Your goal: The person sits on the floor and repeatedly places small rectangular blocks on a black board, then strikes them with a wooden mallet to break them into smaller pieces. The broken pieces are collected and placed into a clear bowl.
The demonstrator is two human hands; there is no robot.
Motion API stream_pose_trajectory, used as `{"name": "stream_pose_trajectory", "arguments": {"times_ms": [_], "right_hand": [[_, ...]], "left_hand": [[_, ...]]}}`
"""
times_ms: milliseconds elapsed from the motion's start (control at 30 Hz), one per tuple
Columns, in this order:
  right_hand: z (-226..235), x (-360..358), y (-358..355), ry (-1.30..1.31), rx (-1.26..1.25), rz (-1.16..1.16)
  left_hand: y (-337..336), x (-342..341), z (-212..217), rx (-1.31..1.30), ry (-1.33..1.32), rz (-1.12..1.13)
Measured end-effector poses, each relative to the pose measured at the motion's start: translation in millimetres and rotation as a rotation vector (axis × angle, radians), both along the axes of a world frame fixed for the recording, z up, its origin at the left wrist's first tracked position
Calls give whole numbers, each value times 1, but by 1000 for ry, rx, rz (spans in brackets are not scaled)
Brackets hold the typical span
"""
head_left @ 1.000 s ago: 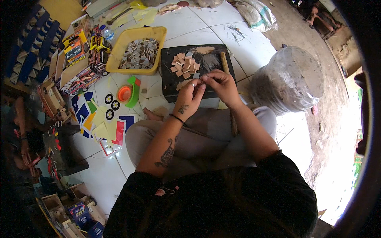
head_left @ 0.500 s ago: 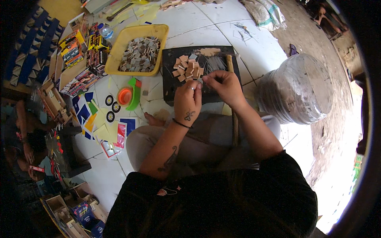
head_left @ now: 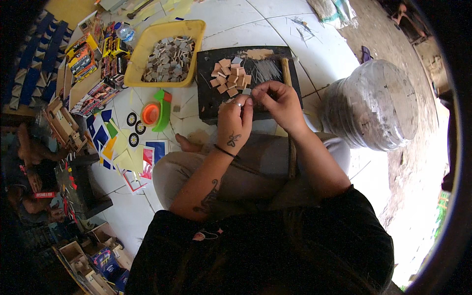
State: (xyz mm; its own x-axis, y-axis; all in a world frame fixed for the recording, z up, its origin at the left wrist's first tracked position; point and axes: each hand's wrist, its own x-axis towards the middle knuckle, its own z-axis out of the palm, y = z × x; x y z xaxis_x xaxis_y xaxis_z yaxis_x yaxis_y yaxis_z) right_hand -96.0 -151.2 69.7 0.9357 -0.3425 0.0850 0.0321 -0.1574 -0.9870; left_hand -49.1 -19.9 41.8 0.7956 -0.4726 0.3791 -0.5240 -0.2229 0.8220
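Note:
My left hand, with a ring and a dark wristband, is closed in a pinch over the near edge of a black board. Facing it, my right hand also pinches, thumb against forefinger. Whatever lies between the fingertips is too small to make out. A small grey square shows right by the fingertips; whether it is held or lying on the board I cannot tell. Beyond my hands, the board bears a pile of small tan wooden squares and many thin grey nail-like pins. A long wooden handle crosses its right side.
Left of the board stands a yellow tub of small squares. Nearby lie an orange-and-green tape dispenser, black wheels and coloured sheets. A plastic-wrapped drum stands right. Another person's arm shows far left.
The view has shifted a little, so the board and tub sit higher in the picture. Both hands keep their pinch, close together over the board's near edge.

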Motion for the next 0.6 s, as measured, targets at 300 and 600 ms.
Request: {"name": "stream_pose_trajectory", "arguments": {"times_ms": [300,600], "right_hand": [[5,-5,-9,153,110,118],[-6,-4,-13,145,180,133]], "left_hand": [[3,2,2,-62,-12,-117],[8,13,-10,-74,166,-275]]}}
